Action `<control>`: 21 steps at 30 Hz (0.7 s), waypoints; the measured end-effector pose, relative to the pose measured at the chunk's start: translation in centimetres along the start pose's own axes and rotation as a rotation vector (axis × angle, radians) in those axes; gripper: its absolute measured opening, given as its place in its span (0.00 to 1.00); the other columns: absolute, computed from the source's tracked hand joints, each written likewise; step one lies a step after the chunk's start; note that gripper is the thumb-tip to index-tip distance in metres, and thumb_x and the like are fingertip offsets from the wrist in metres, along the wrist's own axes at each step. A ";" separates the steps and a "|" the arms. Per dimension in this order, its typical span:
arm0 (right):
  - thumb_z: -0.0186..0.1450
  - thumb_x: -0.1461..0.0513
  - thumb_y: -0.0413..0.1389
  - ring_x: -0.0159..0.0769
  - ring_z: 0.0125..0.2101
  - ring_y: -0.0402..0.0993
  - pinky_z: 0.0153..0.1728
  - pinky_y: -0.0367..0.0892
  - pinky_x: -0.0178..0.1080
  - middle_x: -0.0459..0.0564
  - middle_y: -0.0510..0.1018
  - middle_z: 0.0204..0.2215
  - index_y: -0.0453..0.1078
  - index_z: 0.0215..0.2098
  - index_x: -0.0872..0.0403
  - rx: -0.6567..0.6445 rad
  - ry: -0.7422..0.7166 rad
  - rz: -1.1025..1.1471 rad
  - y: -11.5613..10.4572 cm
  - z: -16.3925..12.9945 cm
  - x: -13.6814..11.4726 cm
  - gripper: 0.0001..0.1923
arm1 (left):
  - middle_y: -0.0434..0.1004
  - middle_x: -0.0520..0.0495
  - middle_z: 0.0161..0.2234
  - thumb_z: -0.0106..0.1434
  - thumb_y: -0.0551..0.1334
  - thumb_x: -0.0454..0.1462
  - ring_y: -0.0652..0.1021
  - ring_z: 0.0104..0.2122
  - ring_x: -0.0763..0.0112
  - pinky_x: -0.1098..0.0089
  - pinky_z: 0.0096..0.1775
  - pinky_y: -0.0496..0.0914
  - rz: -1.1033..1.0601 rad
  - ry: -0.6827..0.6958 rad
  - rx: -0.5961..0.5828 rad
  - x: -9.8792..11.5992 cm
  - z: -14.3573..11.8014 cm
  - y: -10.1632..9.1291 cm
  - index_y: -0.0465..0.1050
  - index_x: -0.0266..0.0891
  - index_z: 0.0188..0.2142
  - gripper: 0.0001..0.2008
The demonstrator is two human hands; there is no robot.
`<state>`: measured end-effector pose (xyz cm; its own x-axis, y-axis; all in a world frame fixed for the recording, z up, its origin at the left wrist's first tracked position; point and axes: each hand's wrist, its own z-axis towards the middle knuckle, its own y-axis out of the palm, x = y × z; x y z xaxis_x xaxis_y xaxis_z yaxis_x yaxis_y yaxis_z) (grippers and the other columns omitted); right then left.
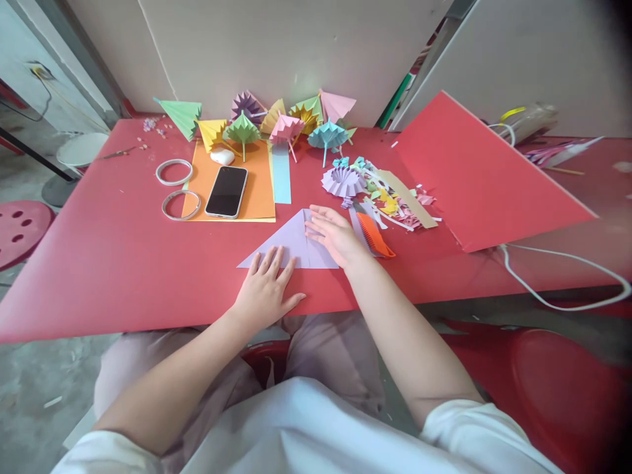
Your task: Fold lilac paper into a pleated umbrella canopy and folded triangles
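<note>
Head view: our left hand (266, 286) and right hand (336, 234) lie flat, fingers spread, grasping nothing, pressing one lilac paper triangle (291, 247); two tape rings (174, 172) and one phone (226, 191) sit on the desk (123, 263).

- I'm at a makeshift paper-craft workspace: my red table (113, 263) carries a row of folded paper umbrellas (276, 122) and a heap of paper scraps (395, 201).
- Bare concrete floor (29, 388), plastic stools (20, 227), plain boards (276, 46) leaning behind.

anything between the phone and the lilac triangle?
Head view: only the near edge of the orange sheet under the phone, then bare red table up to the lilac triangle.
</note>
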<state>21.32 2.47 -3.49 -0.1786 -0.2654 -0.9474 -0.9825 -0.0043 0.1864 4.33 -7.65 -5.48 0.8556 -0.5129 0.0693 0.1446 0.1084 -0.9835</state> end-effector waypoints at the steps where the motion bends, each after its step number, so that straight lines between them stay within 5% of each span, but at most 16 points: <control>1: 0.56 0.64 0.57 0.33 0.43 0.71 0.43 0.69 0.39 0.48 0.72 0.45 0.69 0.37 0.49 0.014 0.014 0.025 0.2 0.2 -0.1 0.10 | 0.57 0.32 0.60 0.64 0.48 0.53 0.58 0.60 0.49 0.50 0.57 0.53 0.002 0.000 0.002 0.0 0.0 0.0 0.57 0.34 0.60 0.32; 5: 0.57 0.65 0.55 0.28 0.30 0.72 0.31 0.70 0.32 0.45 0.72 0.33 0.67 0.37 0.51 0.030 0.047 0.026 0.6 0.2 -0.1 0.09 | 0.57 0.33 0.60 0.64 0.48 0.52 0.58 0.60 0.50 0.50 0.58 0.53 0.006 -0.004 0.004 0.0 0.1 -0.2 0.57 0.34 0.60 0.32; 10: 0.56 0.62 0.56 0.27 0.19 0.66 0.15 0.61 0.30 0.41 0.69 0.25 0.63 0.45 0.50 -0.007 0.062 -0.265 0.4 -0.6 0.0 0.18 | 0.57 0.32 0.60 0.64 0.49 0.52 0.58 0.60 0.50 0.50 0.57 0.54 -0.002 -0.005 0.014 0.0 -0.2 -0.1 0.58 0.33 0.59 0.32; 16: 0.54 0.61 0.57 0.25 0.16 0.59 0.18 0.59 0.31 0.37 0.64 0.17 0.68 0.44 0.51 -0.149 -0.086 -0.671 0.2 -1.1 0.8 0.18 | 0.58 0.31 0.59 0.63 0.52 0.51 0.58 0.60 0.48 0.48 0.57 0.54 -0.025 0.000 0.028 0.2 0.7 -0.2 0.58 0.32 0.59 0.32; 19: 0.54 0.60 0.57 0.25 0.16 0.61 0.21 0.62 0.33 0.38 0.64 0.18 0.71 0.41 0.52 -0.156 -0.133 -0.701 0.0 -1.0 1.4 0.15 | 0.61 0.32 0.57 0.63 0.55 0.45 0.61 0.58 0.48 0.49 0.55 0.59 -0.092 0.037 0.149 0.0 -1.0 -1.2 0.62 0.33 0.56 0.26; 21: 0.54 0.59 0.57 0.25 0.16 0.61 0.20 0.61 0.33 0.39 0.65 0.19 0.71 0.41 0.52 -0.156 -0.131 -0.703 -0.2 -0.8 1.6 0.16 | 0.69 0.40 0.51 0.63 0.54 0.35 0.70 0.52 0.59 0.59 0.50 0.67 -0.218 0.022 0.338 -0.5 -5.2 -1.9 0.66 0.40 0.51 0.16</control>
<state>21.22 1.23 -4.85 0.4773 -0.0319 -0.8781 -0.8499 -0.2707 -0.4521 1.07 -12.00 -4.47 0.7766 -0.5724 0.2631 0.4798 0.2669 -0.8358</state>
